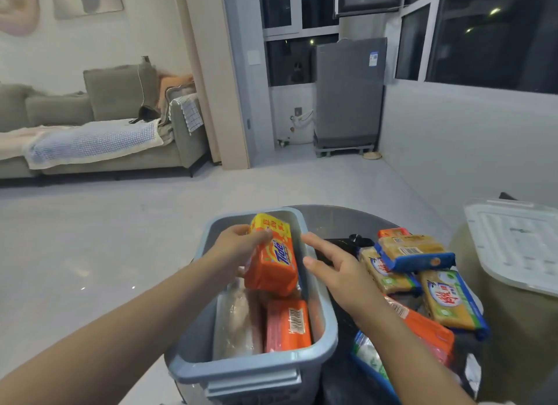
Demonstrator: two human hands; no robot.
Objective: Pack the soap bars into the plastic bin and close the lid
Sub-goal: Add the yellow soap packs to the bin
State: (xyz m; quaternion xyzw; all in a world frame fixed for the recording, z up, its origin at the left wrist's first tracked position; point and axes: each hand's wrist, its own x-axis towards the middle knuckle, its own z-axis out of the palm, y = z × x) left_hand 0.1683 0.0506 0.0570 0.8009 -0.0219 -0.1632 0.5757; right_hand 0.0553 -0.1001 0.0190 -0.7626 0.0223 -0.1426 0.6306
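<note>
A grey-blue plastic bin (324, 332) stands open at the table's left edge. My left hand (238, 247) holds an orange Tide soap bar (273, 259) tilted above the bin's far half. Inside the bin lie another orange bar (288, 326) and a clear-wrapped pale bar (237, 323). My right hand (335, 271) hovers open over the bin's right rim, fingers spread, touching no soap. To the right lies a pile of yellow soap bars in blue-green wrappers (413, 253) and an orange pack (428, 332). The translucent white lid (516, 241) rests at the far right.
The bin and soaps sit on a round dark glass table (335, 220). A small black object (357, 241) lies behind my right hand. Beyond are grey floor, a sofa (99, 139) at the left and a grey washing machine (348, 93) by the windows.
</note>
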